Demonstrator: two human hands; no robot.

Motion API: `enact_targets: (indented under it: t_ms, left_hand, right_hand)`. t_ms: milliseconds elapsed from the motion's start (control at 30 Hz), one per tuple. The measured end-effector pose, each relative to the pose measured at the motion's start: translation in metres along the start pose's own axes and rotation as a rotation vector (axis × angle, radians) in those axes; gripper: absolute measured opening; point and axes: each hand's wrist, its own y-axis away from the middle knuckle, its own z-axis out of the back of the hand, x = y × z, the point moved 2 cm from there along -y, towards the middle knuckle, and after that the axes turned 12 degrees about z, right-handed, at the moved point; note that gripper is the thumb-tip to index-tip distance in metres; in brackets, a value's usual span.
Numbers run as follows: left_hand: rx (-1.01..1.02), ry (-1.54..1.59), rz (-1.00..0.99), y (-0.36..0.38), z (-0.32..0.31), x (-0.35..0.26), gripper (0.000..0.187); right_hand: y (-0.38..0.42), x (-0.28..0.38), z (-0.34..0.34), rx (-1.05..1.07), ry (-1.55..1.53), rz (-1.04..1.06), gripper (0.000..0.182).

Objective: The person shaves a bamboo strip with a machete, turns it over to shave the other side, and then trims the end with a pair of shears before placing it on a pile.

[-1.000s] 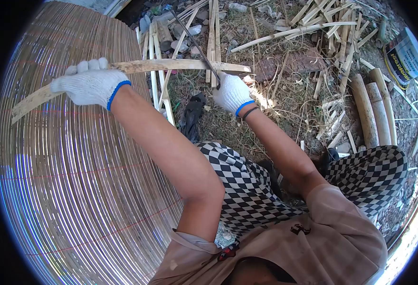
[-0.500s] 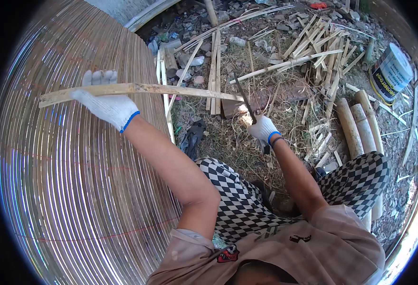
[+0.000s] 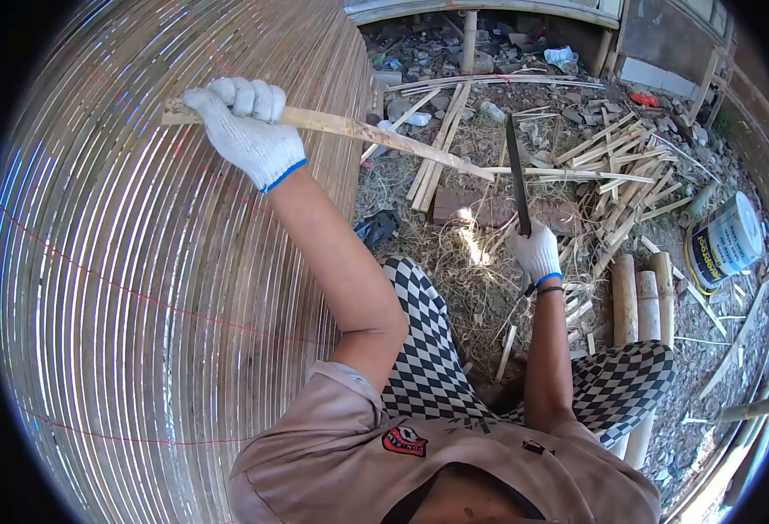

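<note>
My left hand (image 3: 249,131), in a white knit glove with a blue cuff, is closed around one end of a bamboo strip (image 3: 376,135). The strip slants down to the right in front of me, and its far end hangs over the ground near a reddish-brown block (image 3: 454,208). In my right hand (image 3: 537,253), gloved the same way, is the handle of a long dark-bladed machete (image 3: 517,175). Its blade points away from me, a little right of the strip's far end and apart from it. My fingers hide most of the handle.
A large slatted bamboo screen (image 3: 140,288) fills the left side. A pile of split bamboo sticks (image 3: 616,166) lies ahead to the right. Bamboo poles (image 3: 625,301) and a white paint bucket (image 3: 723,244) stand or lie at right. Dry shavings (image 3: 454,288) and rubble cover the ground.
My left hand has closed around the strip, where its fingers were spread before. The machete has come away from the strip's end and now points more upright. The view has shifted.
</note>
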Motion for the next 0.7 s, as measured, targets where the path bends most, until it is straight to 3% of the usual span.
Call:
enact_targets:
  t_ms: [133,300,367,467,567,600,700]
  left_hand:
    - [0.264,0.130,0.073,-0.010,-0.012,0.030,0.066]
    - [0.224,0.193,0.320,0.020,-0.054,0.098,0.082]
    - [0.326,0.274,0.399,0.032,-0.063,0.120,0.084]
    - [0.338,0.183,0.362,0.036,-0.075,0.129,0.080]
    - [0.349,0.196,0.296,0.033,-0.084,0.118,0.063]
    - [0.436,0.308,0.357,0.032,-0.081,0.113,0.043]
    - [0.543,0.318,0.352,0.034,-0.083,0.105,0.037]
  right_hand:
    - [-0.003,0.064,0.034,-0.136,0.044,0.198,0.028]
    - [-0.013,0.116,0.072,-0.186,-0.080,0.310,0.032]
    - [-0.019,0.132,0.092,-0.246,-0.037,0.406,0.037]
    - [-0.038,0.150,0.121,-0.140,0.116,0.493,0.036]
    - [-0.046,0.156,0.131,-0.092,0.213,0.563,0.032]
    - [-0.045,0.157,0.133,-0.074,0.246,0.567,0.032]
    - [-0.039,0.149,0.127,-0.093,0.245,0.595,0.030]
